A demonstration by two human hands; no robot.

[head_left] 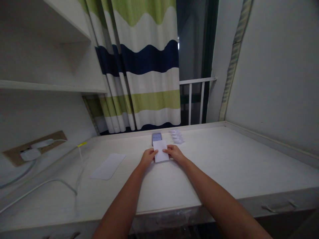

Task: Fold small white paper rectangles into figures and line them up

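A small white rectangle of paper (160,155) is held up over the desk between my two hands. My left hand (149,156) pinches its left edge, thumb on the near face. On the opposite edge my right hand (175,152) grips it the same way, and the fingers behind the paper are hidden. Just beyond the paper a phone (157,136) with a lit screen is partly covered by it. Several small folded white paper pieces (176,136) lie in a row to the right of the phone. To the left, a larger white sheet (108,166) lies flat.
The white desk (236,159) runs to a low back ledge below a striped curtain (152,59). A power outlet with white plugs (30,154) is at the left wall, its cables trailing over the desk. A shelf (52,85) overhangs the left side.
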